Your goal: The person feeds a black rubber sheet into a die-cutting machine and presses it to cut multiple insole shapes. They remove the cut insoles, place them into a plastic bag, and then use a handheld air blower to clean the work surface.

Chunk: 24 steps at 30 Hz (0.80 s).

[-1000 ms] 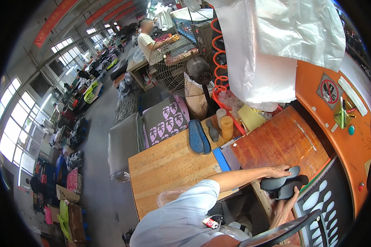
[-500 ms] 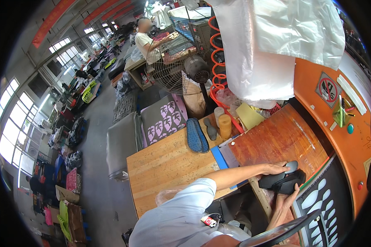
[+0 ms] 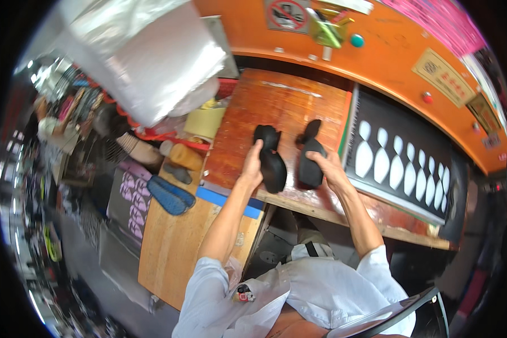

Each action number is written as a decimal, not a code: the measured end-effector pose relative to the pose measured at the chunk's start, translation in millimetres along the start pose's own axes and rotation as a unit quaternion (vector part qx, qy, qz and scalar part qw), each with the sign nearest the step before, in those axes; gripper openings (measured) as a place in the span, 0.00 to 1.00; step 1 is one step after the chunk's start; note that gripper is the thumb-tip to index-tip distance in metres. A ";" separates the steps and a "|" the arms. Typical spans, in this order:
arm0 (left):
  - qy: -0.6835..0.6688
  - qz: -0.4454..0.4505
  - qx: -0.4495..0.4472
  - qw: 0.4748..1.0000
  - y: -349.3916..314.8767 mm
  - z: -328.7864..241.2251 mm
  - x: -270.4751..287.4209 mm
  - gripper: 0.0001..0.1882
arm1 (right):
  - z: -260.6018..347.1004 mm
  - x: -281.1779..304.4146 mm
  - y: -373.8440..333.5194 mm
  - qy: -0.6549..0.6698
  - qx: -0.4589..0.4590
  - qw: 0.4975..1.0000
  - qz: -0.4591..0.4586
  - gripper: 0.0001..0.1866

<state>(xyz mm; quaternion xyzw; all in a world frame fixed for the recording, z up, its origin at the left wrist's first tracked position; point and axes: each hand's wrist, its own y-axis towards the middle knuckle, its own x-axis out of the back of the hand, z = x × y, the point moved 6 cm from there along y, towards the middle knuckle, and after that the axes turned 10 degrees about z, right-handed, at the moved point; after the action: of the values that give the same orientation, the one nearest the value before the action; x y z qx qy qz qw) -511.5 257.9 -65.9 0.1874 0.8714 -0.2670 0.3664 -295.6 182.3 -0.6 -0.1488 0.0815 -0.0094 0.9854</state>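
Observation:
Above the reddish-brown work board, each of my hands holds one black slipper-like piece of footwear. My left hand is closed on the outer side of the left slipper, whose strap-like part shows at its far end. With the thumb on top, my right hand grips the right slipper. A gap separates the two, and both point away from me. Motion blur hides their finer details, and the fingers beneath them are mostly hidden.
To the right lies a black panel with white sole shapes. Blue soles, a dark insole and an orange-yellow cylinder stand on the left wooden table. Behind rises an orange partition; plastic sheeting hangs left.
My view has swung right. The slippers, held together in both hands before, are now apart, one in each hand, with my left hand on the near one's left side.

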 end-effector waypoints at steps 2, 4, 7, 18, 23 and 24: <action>-0.006 0.035 -0.016 0.999 -5.1 -0.4 -5.9 0.25 | 17.8 -5.7 -0.4 -0.143 0.016 0.990 -0.004 0.22; -0.031 0.055 -0.029 0.998 -8.0 -0.4 -12.4 0.26 | 30.8 -16.9 0.4 -0.233 0.026 0.972 -0.018 0.27; -0.083 0.066 -0.086 0.991 -6.4 0.6 -23.6 0.26 | 59.0 -36.7 -7.4 -0.498 0.182 0.841 -0.107 0.32; -0.021 -0.126 -0.121 0.984 14.8 40.3 -9.5 0.33 | 6.7 -45.9 -9.7 -0.280 0.048 0.958 0.043 0.53; 0.245 -0.135 -0.138 0.950 -11.4 5.3 -12.3 0.29 | 19.1 -49.3 -10.2 -0.324 0.033 0.943 0.067 0.52; 0.224 -0.128 -0.194 0.946 -24.8 -8.5 -11.8 0.28 | 20.7 -49.0 -7.3 -0.348 0.034 0.934 0.068 0.51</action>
<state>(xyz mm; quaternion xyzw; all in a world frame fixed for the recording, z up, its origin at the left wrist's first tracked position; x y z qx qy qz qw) -521.2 241.9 -44.0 0.0546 0.9826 -0.0883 0.1538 -340.5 183.5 28.8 -0.1030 -0.2572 0.1070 0.9549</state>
